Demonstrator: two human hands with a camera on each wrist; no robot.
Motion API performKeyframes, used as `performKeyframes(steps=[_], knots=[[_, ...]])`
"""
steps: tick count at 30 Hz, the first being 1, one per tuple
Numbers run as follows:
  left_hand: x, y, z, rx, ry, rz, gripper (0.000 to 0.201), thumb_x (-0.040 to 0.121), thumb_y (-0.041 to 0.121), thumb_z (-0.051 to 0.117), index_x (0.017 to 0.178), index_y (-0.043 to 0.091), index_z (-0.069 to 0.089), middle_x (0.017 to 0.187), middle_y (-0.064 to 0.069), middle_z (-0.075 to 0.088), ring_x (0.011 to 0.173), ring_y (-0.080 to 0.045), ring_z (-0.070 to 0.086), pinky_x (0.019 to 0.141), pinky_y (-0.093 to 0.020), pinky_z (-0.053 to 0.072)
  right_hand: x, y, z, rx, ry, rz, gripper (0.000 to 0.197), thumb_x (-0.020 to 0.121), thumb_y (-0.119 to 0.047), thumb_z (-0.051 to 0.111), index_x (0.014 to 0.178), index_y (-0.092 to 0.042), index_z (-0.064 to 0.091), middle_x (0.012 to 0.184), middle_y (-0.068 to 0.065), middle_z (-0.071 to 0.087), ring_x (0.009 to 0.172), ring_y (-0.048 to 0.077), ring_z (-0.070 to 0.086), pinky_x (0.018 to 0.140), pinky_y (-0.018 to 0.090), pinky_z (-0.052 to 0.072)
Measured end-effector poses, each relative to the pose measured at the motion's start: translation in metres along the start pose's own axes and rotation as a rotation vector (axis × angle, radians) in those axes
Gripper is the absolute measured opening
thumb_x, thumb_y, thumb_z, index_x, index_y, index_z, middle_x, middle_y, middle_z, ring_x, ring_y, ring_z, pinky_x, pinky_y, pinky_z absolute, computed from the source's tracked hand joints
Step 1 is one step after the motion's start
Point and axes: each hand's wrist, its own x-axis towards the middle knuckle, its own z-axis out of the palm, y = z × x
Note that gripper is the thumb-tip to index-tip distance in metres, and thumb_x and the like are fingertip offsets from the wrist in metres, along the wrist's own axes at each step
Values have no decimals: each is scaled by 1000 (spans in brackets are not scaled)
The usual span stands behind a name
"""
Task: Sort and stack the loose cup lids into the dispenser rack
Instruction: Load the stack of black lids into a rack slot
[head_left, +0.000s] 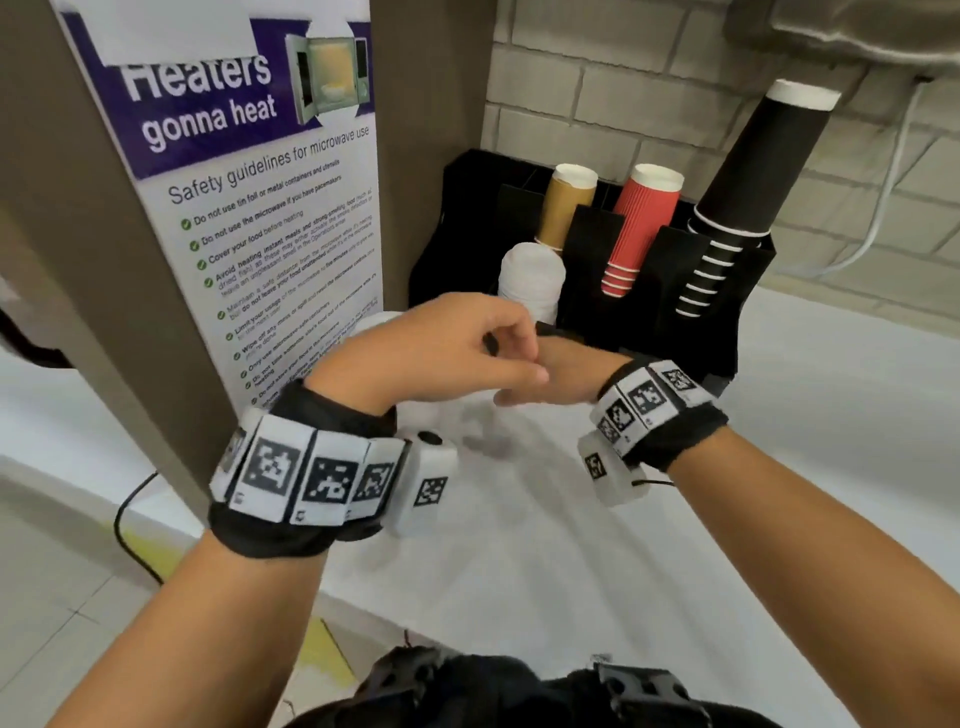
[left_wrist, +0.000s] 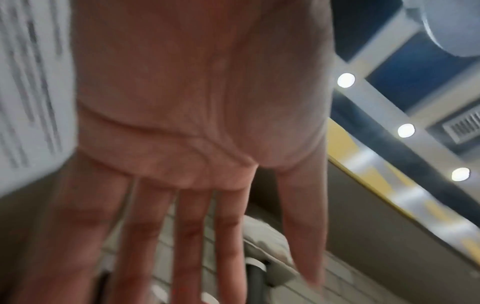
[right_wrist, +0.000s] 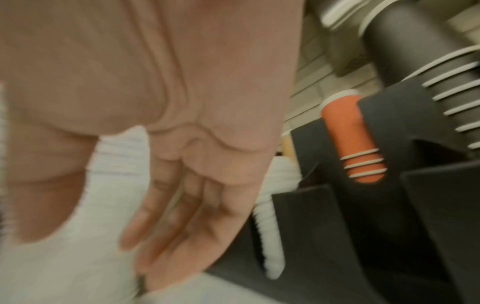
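Note:
A black dispenser rack (head_left: 701, 322) stands at the back of the white table (head_left: 597, 519). A stack of white lids (head_left: 531, 280) leans in its left front slot, and shows as a ribbed white column (right_wrist: 269, 224) in the right wrist view. My left hand (head_left: 522, 358) hovers just in front of that slot with its fingers straight and spread (left_wrist: 192, 226), holding nothing. My right hand (head_left: 561, 376) lies partly hidden behind it, its fingers (right_wrist: 182, 222) stretched out together with nothing in them. A white rounded shape (head_left: 376, 322) shows behind the left hand; I cannot tell what it is.
The rack also holds brown cups (head_left: 563, 213), red ribbed cups (head_left: 639, 228) and a tall stack of black cups (head_left: 748, 176). A brown panel with a microwave safety poster (head_left: 249, 208) walls off the left side. A white brick wall (head_left: 649, 93) is behind.

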Motion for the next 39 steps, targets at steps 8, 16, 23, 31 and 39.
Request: performKeyframes(steps=[8,16,23,31,39], knots=[[-37,-29,-24,554,-39,-550,55,78,53,70,113,12,62,105,-4,64,93,-20,57,74,-33,42,6,-45,79,145,-279,-93,58,87,-32,69,137,-14,46,128,4,56,112,16,57,95,21,41],[-49,-41,-6,638,-93,-703,80,70,57,77,130,12,50,123,-9,58,114,-29,54,94,-39,48,14,-60,98,249,-233,-139,53,86,-27,71,131,-9,48,122,5,58,109,18,56,96,24,45],[-44,-28,10,645,-263,-688,71,73,46,79,130,12,51,126,-9,53,113,-26,55,91,-35,49,8,-45,93,344,-274,-85,64,82,-31,75,135,-15,43,120,5,61,112,21,58,100,37,48],[7,-11,47,583,-218,-267,82,63,36,86,133,20,47,107,-1,45,96,-20,54,76,-30,47,-17,15,64,436,-200,31,87,64,-22,88,138,-24,43,126,-6,62,117,15,58,106,39,44],[63,-22,54,479,-135,-137,93,74,23,82,151,25,29,139,-5,44,128,-26,45,103,-40,43,-22,55,45,644,18,184,93,70,-19,84,142,-38,29,128,-3,51,111,16,58,79,33,59]])
